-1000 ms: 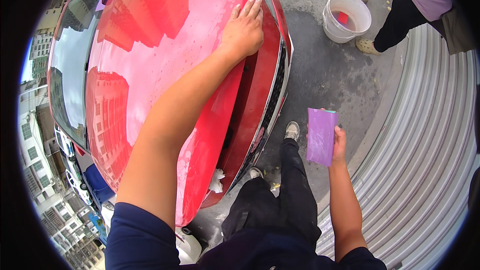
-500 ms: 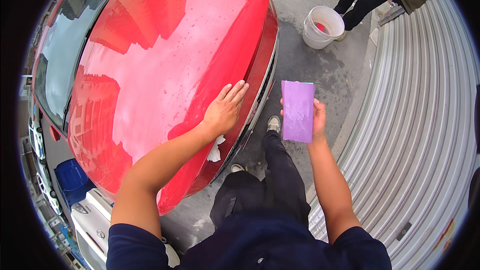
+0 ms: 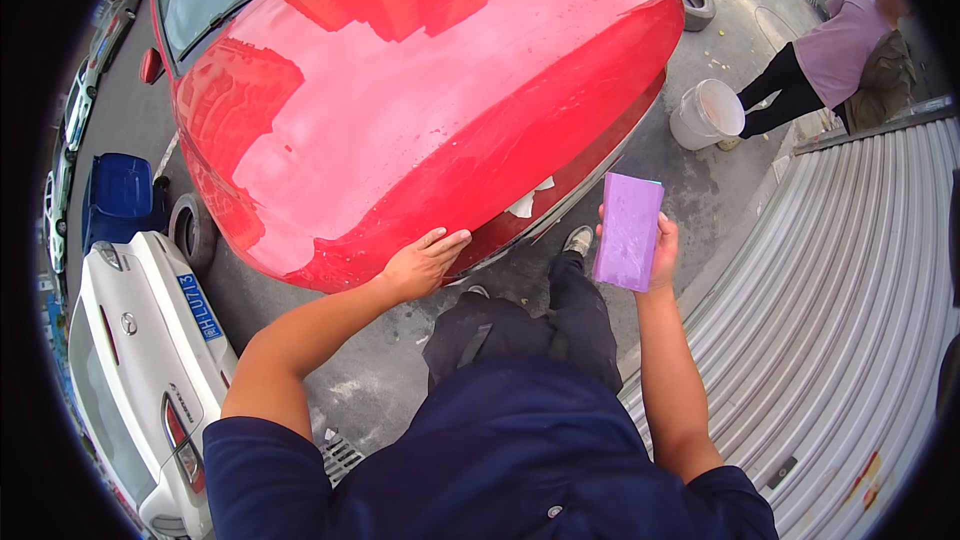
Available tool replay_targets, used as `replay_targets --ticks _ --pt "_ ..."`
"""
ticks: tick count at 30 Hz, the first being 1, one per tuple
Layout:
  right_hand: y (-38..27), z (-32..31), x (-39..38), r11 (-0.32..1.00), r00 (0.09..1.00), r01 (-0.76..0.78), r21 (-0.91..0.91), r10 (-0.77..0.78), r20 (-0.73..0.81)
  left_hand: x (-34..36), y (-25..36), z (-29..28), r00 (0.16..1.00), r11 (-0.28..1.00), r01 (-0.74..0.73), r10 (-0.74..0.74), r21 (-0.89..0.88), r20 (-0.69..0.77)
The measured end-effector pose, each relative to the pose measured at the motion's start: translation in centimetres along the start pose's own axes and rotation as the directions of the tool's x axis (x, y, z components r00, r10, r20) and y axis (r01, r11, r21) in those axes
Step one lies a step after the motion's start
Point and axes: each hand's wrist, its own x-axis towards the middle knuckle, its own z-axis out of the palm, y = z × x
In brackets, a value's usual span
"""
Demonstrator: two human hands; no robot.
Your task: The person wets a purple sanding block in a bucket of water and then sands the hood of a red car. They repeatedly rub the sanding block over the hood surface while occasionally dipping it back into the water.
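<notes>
My left hand (image 3: 420, 265) lies with its fingers outstretched at the front edge of the red car's hood (image 3: 440, 130), near the corner on my left. In my right hand (image 3: 660, 250) is a flat purple rectangular pad (image 3: 627, 225), held upright beside the car, with a thin teal layer showing at its top edge. Crumpled white scraps (image 3: 522, 202) are caught along the gap between the hood and the bumper.
A white bucket (image 3: 700, 120) stands by a person in a lilac top (image 3: 842, 55) at the right. A ribbed metal shutter (image 3: 840, 280) curves along the right. A white car (image 3: 140, 360), a blue bin (image 3: 120, 195) and loose tyres (image 3: 190, 230) are at the left.
My left hand has slid along the hood's front edge toward me and to the left. My view has turned, showing more of the cars at the left. The purple pad stays in my right hand.
</notes>
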Motion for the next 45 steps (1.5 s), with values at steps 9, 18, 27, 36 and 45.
replay_targets --ticks 9,18,27,36,45 --pt "1.5 1.7 -4.7 0.996 0.981 0.036 -0.078 -0.050 -0.189 -2.4 6.1 -6.5 0.910 0.800 0.341 -0.413 -0.494 -0.040" --pt "-0.3 -3.8 -2.7 0.997 0.943 0.057 0.045 -0.039 -0.331 15.5 2.0 -12.8 0.857 0.816 0.374 -0.485 -0.440 -0.171" --pt "-6.0 -16.0 4.7 0.971 0.916 0.044 0.237 0.056 -0.398 37.8 -8.9 -10.5 0.958 0.966 0.200 -0.228 -0.163 -0.172" --pt "-10.4 -25.4 15.4 0.928 0.884 0.011 0.371 0.164 -0.438 62.4 -16.4 -9.8 0.921 0.926 0.373 -0.378 -0.068 -0.099" --pt "-13.4 -26.3 29.8 0.932 0.875 0.066 0.356 0.117 -0.469 69.6 -23.2 -12.1 0.920 0.933 0.344 -0.357 -0.106 -0.163"
